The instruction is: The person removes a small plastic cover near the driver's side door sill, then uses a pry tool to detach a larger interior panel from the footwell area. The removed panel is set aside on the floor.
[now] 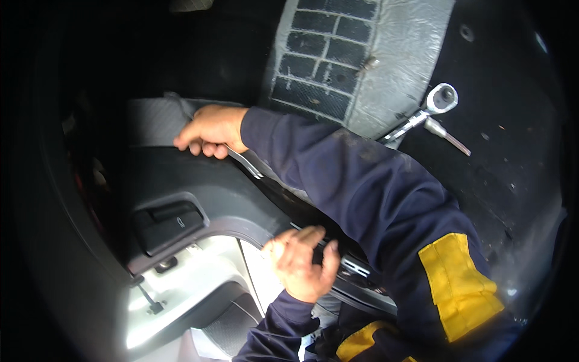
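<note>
Landmark: dark plastic trim panel of a car interior. Right hand at its upper edge, fingers curled shut on the edge, next to a metal strip. Left hand at its lower right edge, fingers bent and partly open, thumb spread, pressing the rim. One latch handle recessed in the panel. Above it: one silver padded mat. Right of it, on black carpet: one ratchet wrench. No containers in view.
</note>
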Available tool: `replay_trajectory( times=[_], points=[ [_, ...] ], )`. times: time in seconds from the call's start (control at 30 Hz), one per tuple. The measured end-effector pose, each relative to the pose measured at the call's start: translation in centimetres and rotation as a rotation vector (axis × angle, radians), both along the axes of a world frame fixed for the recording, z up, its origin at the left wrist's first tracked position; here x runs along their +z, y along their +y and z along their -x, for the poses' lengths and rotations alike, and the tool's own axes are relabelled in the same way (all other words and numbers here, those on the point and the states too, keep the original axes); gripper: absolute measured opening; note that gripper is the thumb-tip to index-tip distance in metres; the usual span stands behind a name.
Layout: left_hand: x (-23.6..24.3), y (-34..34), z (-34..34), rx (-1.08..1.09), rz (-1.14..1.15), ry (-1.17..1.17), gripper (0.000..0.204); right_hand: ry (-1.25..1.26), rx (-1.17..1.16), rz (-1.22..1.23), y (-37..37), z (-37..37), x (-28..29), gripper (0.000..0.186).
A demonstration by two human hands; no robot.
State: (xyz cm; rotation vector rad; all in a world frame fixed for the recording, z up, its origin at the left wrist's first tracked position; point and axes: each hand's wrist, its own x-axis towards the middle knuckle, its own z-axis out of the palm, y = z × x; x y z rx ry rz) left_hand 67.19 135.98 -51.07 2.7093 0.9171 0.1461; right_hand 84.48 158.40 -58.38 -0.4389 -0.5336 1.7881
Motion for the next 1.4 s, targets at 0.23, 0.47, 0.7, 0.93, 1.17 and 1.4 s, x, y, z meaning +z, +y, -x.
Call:
replay_trajectory(
  times=[0.23, 0.47, 0.7, 0.93, 1.17, 1.4],
  points=[
    [-0.1, -0.6, 0.5, 0.009, -0.083, -0.052, 0.024, 0.184, -0.520, 0.459, -5.9, -1.4, 1.1, 0.014],
    [-1.1, -1.0, 1.4, 0.054, -0.082, -0.129, 0.025, 0.453, -0.812, 0.516, -11.7, 0.8, 3.3, 0.015],
    [-1.4, -0.9, 1.6, 0.030, -0.079, -0.150, 0.023, 0.242, -0.844, 0.544, -14.9, 2.2, 5.7, 0.013],
    [-1.1, -1.0, 1.5, 0.054, -0.100, -0.158, 0.020, 0.031, -0.791, 0.661, -17.0, 2.8, 3.8, 0.023],
    [-0.6, -1.1, 1.2, 0.054, -0.104, -0.129, 0.022, -0.349, -0.651, 0.576, -18.3, 0.5, 2.8, 0.049],
    [-0.7, -1.2, 1.3, 0.057, -0.122, -0.126, 0.023, -1.104, -0.712, 0.665, -22.9, -12.0, 0.9, 0.057]
  ],
)
